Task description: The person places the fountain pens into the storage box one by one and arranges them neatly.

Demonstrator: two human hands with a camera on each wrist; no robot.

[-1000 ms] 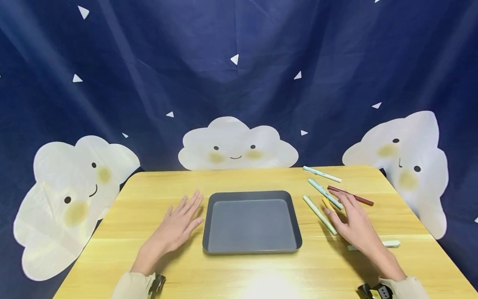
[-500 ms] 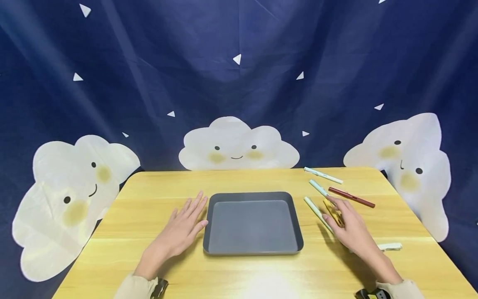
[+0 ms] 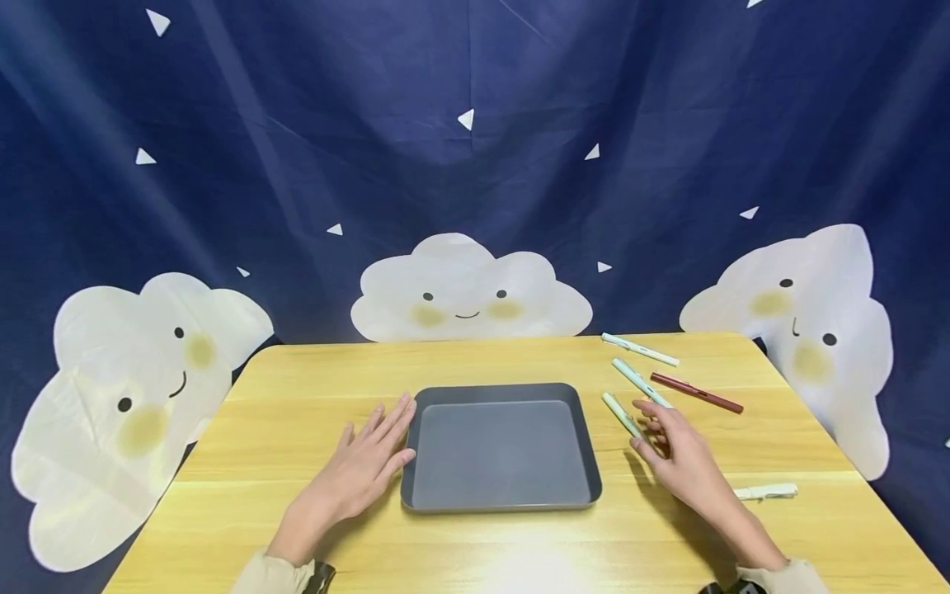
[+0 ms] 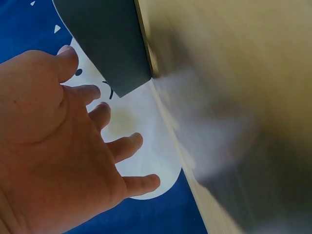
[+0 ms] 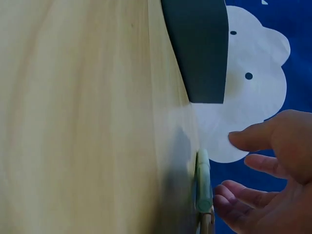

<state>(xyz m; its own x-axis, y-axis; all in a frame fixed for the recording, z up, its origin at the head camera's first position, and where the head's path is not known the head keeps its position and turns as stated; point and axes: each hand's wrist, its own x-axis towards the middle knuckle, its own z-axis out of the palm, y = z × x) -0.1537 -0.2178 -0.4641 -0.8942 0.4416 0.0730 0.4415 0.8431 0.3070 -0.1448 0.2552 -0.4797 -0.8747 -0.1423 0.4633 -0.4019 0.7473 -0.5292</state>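
Note:
At the left rim of a dark grey tray, my left hand has its fingers spread and its fingertips at the edge; whether they touch it I cannot tell. The left wrist view shows this hand with nothing in its palm. My right hand hovers over the pens, fingers bent and thumb apart. In the right wrist view its thumb and fingers have nothing between them, and a pale green pen lies beside the fingertips. A light blue pen is just beyond it. In the head view the yellow pen is hidden.
Right of the tray lie a dark red pen, a pale blue-white pen near the far edge and a whitish pen by the right wrist. Behind the wooden table hangs a dark blue curtain with clouds.
My right hand has drawn slightly nearer and left, and the yellow pen has gone from sight in the head view. My left hand has shifted right, up to the tray's rim.

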